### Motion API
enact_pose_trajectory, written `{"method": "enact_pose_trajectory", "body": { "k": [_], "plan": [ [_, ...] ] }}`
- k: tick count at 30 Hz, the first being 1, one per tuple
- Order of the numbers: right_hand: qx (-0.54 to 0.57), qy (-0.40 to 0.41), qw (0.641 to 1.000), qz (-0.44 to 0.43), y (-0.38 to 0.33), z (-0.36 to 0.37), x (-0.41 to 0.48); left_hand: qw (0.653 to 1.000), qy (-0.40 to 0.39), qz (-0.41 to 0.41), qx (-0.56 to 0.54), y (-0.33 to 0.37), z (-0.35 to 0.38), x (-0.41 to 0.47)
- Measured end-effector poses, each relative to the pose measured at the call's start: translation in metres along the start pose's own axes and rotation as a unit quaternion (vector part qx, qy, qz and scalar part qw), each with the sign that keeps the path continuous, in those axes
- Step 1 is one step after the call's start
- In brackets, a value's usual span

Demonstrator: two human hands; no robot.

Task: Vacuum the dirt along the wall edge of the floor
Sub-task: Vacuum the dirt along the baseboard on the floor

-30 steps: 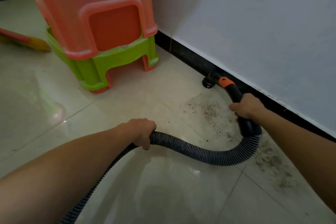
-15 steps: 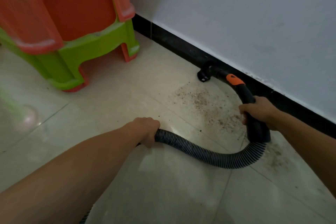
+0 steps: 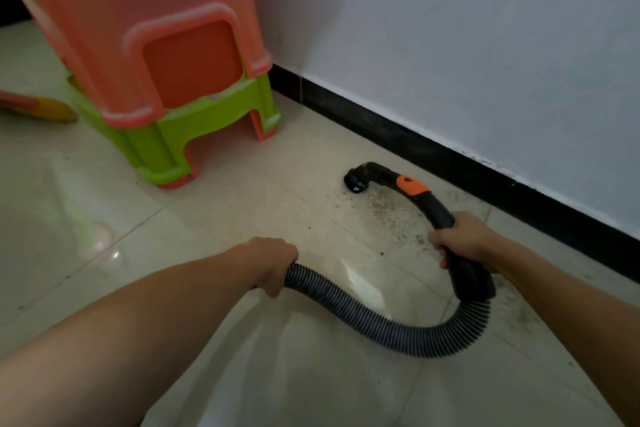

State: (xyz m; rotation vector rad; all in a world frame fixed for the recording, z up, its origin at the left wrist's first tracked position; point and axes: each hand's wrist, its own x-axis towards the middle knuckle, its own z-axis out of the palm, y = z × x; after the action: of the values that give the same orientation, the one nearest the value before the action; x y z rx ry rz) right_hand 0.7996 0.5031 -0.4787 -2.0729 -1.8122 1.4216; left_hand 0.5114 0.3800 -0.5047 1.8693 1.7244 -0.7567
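A black curved vacuum handle (image 3: 433, 208) with an orange slider (image 3: 411, 185) ends in a nozzle (image 3: 356, 180) resting on the cream floor tiles. My right hand (image 3: 462, 241) grips the handle's lower part. A grey ribbed hose (image 3: 381, 326) loops from the handle back to my left hand (image 3: 275, 262), which grips it. Brown dirt specks (image 3: 384, 211) lie scattered on the tile between the nozzle and my right hand, beside the black skirting (image 3: 450, 152) of the white wall. Fainter dirt (image 3: 523, 315) smudges the tile right of the hose.
Stacked plastic stools, orange (image 3: 138, 28) over green (image 3: 194, 121), stand at the upper left close to the wall. A broom head (image 3: 45, 107) lies on the floor left of them. The white wall (image 3: 485, 45) runs diagonally along the right.
The nozzle has slid away from the skirting, out onto the tile at the dirt patch's far end. Both hands keep their grips. The camera view has shifted.
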Motion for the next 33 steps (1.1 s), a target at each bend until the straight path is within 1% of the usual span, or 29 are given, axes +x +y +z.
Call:
{"method": "enact_pose_trajectory", "body": {
  "k": [2,6,7,11,12,14,17,19,21,23,25,29,33],
  "plan": [
    [0.001,-0.011,1.000,-0.005,0.001,0.008,-0.008,1.000,-0.010,-0.006,0.001,-0.003,0.002,-0.009],
    [0.001,-0.060,0.998,-0.014,-0.002,0.025,-0.023,0.999,-0.032,-0.028,0.000,-0.010,0.007,-0.027],
    [0.002,-0.059,0.998,-0.014,-0.003,0.028,-0.023,0.999,-0.036,-0.033,-0.003,-0.011,0.007,-0.032],
    [0.013,0.014,1.000,-0.004,-0.013,0.035,-0.005,0.997,-0.035,-0.062,-0.015,-0.021,0.007,-0.048],
    [0.016,0.017,1.000,-0.003,-0.018,0.037,-0.002,0.997,-0.033,-0.070,-0.019,-0.025,0.009,-0.052],
    [0.014,-0.005,1.000,-0.012,-0.030,0.045,0.000,0.996,-0.038,-0.082,-0.020,-0.035,0.013,-0.057],
    [-0.018,-0.056,0.998,-0.038,-0.043,0.062,-0.008,0.995,-0.050,-0.089,-0.017,-0.045,0.018,-0.059],
    [-0.035,-0.058,0.996,-0.052,-0.041,0.070,-0.007,0.995,-0.051,-0.085,-0.012,-0.045,0.018,-0.056],
    [-0.060,0.001,0.997,-0.054,-0.034,0.067,0.002,0.996,-0.038,-0.079,-0.015,-0.042,0.015,-0.047],
    [-0.089,0.091,0.991,-0.031,-0.028,0.053,0.012,0.997,-0.019,-0.071,-0.031,-0.037,0.011,-0.037],
    [-0.116,0.153,0.981,-0.006,-0.023,0.037,0.022,0.997,-0.002,-0.061,-0.052,-0.031,0.005,-0.024],
    [-0.191,0.180,0.965,-0.004,-0.026,0.026,0.047,0.997,0.020,-0.041,-0.065,-0.018,-0.004,-0.001],
    [-0.277,0.197,0.938,-0.064,-0.068,0.038,0.070,0.995,0.015,-0.050,-0.087,-0.022,-0.001,0.008]
  ]
}}
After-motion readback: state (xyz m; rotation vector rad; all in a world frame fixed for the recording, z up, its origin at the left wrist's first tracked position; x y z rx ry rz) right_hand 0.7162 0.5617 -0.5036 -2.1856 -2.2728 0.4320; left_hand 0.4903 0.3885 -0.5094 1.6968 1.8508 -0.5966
